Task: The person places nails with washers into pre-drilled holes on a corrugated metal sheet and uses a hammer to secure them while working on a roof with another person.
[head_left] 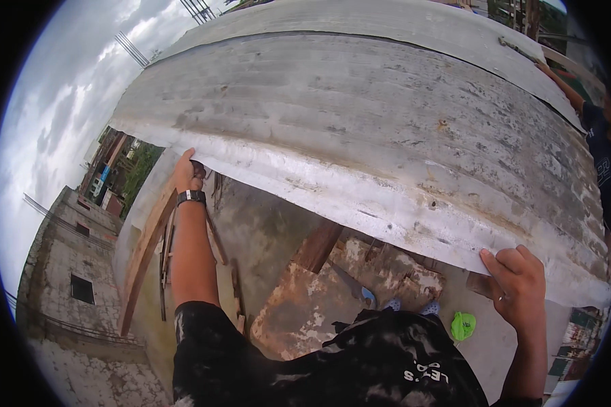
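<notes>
A long grey metal roofing sheet (360, 122), stained and slightly ribbed, stretches across the view, its bright near edge bent over. My left hand (188, 173), with a dark watch at the wrist, is closed round that edge at the left, thumb on top and the other fingers partly hidden below. Farther right, my right hand (517, 281) grips the same edge with curled fingers. Just under it shows the end of a brown, board-like piece (480, 283). Another grey sheet (414, 19) lies beyond the first, overlapping along a dark seam.
At the far right a co-worker's arm (565, 88) reaches over the sheets with a hammer (516, 47). Below me are a rusty, paint-worn panel (299, 308), a handsaw (349, 281) and a green bag or cloth (463, 326). Timber (146, 251) leans at left near a concrete building (68, 271).
</notes>
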A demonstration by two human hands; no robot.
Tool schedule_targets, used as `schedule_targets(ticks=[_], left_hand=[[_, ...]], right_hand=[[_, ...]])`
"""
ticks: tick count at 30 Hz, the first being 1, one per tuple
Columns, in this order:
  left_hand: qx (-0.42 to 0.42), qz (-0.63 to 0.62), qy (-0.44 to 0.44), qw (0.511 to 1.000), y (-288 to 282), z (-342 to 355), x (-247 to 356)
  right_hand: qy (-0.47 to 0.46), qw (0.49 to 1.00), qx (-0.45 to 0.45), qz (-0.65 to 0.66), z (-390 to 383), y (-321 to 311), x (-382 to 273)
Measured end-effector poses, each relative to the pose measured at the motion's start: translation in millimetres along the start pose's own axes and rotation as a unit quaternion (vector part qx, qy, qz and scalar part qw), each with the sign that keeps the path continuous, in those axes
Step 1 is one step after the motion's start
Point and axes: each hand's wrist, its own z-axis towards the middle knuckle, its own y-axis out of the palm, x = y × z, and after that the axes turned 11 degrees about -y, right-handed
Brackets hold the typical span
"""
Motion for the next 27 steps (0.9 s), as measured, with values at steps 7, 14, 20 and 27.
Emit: schedule_targets(ticks=[7,14,20,27], left_hand=[[0.041,0.012,0.02,0.999,18.4,-1.3,32.6],[0.002,-0.007,-0.025,1.0,6.2,4.2,-11.2],[0.003,-0.045,0.003,0.999,15.4,-14.4,-3.8],[-0.044,-0.039,0.023,0.998,16.8,-26.6,-22.8]], right_hand=[[-0.022,0.997,-0.043,0.064,-9.9,9.3,6.5],[0.003,1.0,0.003,0.016,-3.1,9.6,-5.7],[0.0,1.0,0.014,0.015,-4.8,2.1,-6.0],[0.039,0.999,-0.003,0.026,-12.2,2.1,-7.1]])
